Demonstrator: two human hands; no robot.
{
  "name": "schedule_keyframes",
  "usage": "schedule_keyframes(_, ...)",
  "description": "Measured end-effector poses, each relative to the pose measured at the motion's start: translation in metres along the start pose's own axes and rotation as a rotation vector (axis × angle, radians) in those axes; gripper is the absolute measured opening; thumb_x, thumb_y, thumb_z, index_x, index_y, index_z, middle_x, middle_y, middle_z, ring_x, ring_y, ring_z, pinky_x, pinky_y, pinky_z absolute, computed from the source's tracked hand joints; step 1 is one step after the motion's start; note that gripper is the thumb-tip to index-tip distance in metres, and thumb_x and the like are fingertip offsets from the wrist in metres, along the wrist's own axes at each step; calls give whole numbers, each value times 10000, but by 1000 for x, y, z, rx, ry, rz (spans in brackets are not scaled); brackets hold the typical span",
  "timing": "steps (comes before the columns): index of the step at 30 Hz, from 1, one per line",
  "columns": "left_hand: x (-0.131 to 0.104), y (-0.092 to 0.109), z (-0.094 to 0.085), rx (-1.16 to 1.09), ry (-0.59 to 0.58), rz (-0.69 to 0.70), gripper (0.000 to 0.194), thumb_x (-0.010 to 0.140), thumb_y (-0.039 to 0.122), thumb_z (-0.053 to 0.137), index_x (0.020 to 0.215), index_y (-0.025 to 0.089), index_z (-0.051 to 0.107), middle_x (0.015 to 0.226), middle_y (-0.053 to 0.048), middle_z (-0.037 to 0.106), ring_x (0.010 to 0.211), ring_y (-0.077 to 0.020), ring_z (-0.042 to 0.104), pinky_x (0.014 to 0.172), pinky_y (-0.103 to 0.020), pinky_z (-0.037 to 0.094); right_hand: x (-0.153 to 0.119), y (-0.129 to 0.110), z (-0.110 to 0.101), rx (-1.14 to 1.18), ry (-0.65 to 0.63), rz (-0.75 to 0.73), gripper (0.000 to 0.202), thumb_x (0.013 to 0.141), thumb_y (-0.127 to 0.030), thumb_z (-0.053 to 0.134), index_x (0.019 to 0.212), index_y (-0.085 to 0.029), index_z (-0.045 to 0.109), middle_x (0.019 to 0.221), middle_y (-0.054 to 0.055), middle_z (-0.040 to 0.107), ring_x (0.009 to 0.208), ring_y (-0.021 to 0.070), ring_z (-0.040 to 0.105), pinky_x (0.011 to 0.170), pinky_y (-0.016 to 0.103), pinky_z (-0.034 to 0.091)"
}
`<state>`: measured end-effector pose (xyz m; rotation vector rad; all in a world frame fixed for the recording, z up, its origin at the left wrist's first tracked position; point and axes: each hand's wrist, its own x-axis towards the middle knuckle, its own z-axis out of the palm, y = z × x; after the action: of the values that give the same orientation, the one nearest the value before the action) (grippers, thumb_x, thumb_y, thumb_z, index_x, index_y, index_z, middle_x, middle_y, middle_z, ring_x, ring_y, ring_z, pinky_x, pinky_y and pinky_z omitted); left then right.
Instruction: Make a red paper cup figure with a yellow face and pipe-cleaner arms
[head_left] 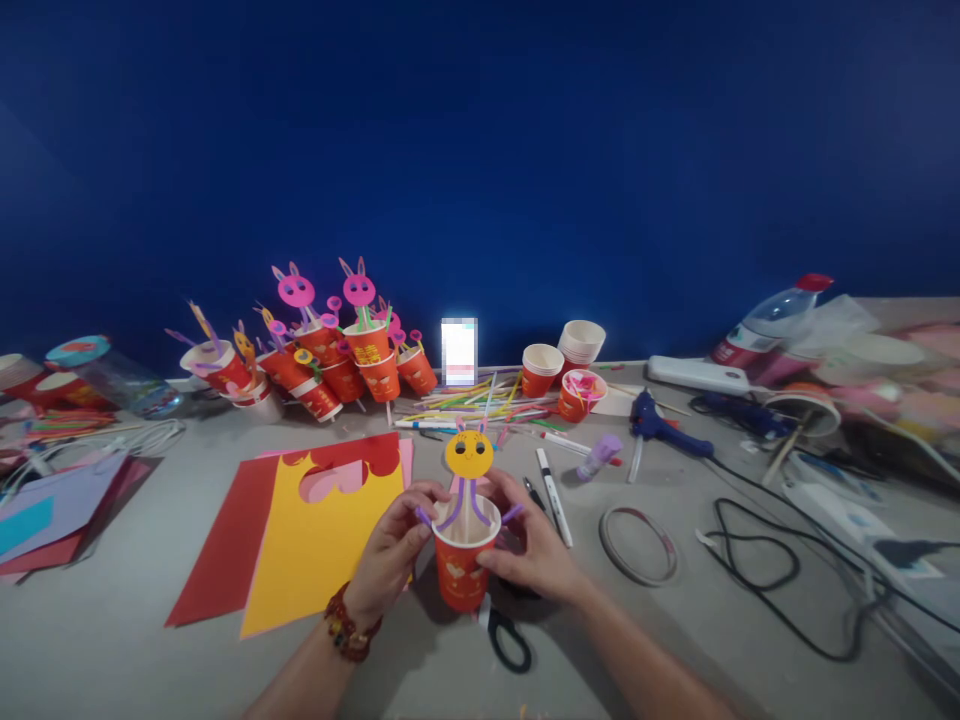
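Between my hands stands a red paper cup with gold print. A yellow smiley disc with eyes and small pink ears rises above it on purple strips. More purple pieces stick out at both sides of the rim. My left hand is closed around the cup's left side, its fingertips by the purple piece there. From the right, my right hand grips the cup, thumb on its front and fingers behind, partly hidden. Black-handled scissors lie at the cup's base, their blades mostly covered.
Cut yellow paper and red paper lie left. Finished cup figures stand behind. To the right are a marker, glue stick, tape roll, blue glue gun and a looping black cable.
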<state>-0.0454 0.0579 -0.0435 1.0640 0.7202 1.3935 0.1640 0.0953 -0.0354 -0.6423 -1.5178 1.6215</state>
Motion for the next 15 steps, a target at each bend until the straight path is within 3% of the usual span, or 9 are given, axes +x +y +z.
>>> schedule_keyframes(15,1,4,3,0,40,-3,108,854,337,730,915,250,715,1115,-63,622,1067,-218,585,931,-328,473,0,-2,0,-59,5,-32,852,722,-458,837,1437,-280,410,1255,94,598,1174,281,577,1028,426,435)
